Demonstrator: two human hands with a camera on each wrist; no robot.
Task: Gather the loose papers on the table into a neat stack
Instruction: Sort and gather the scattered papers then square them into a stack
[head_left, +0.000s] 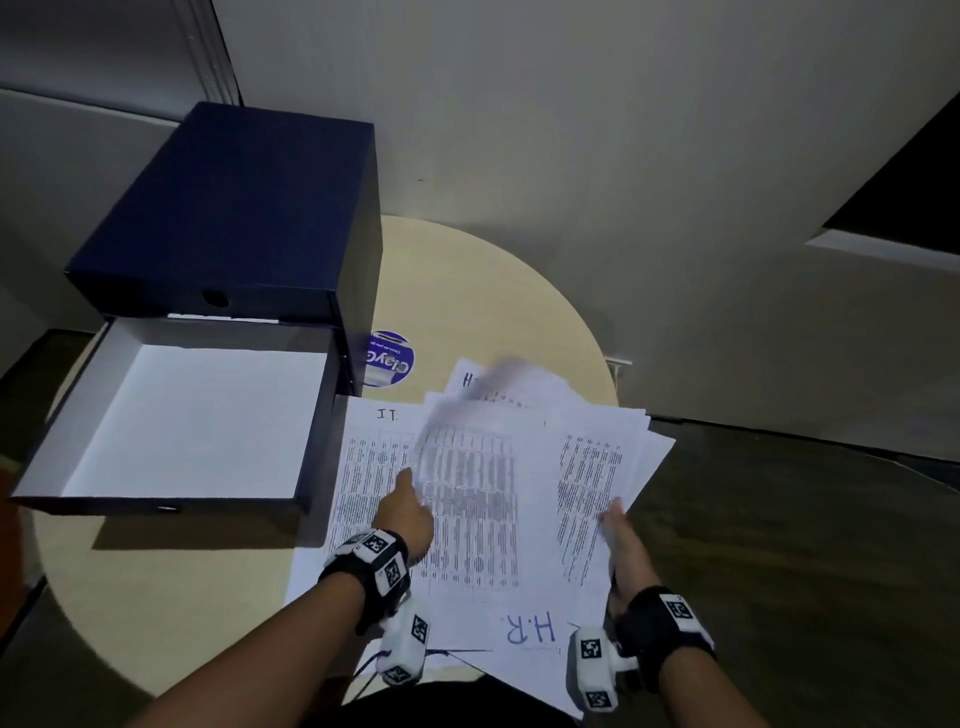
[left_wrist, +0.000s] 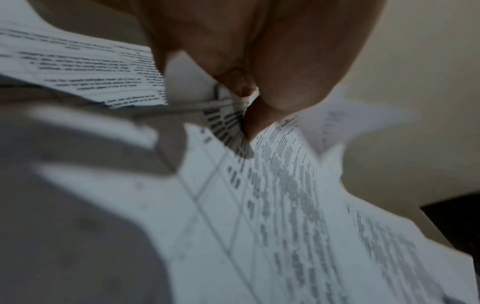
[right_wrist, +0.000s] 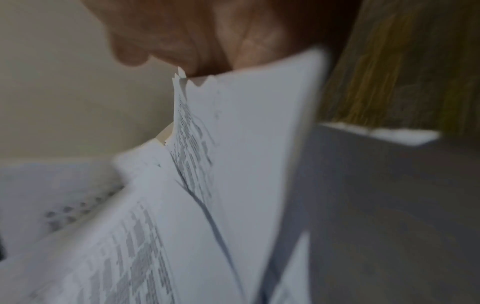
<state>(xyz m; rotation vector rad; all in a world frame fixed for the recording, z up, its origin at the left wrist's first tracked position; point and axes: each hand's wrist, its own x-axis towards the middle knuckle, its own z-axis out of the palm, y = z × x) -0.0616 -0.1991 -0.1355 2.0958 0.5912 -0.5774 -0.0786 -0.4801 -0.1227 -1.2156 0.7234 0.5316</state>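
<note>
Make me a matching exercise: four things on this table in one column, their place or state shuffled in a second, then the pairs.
Things
1. box
2. drawer
3. sticker
4. I.T. sheet

Places or states
A. round and blue, stuck on the table just right of the box
B. pulled open, white inside
C. dark blue, at the table's far left
D. flat on the table beside the drawer, left hand over it

Pairs: 1-C, 2-B, 3-A, 4-D
</note>
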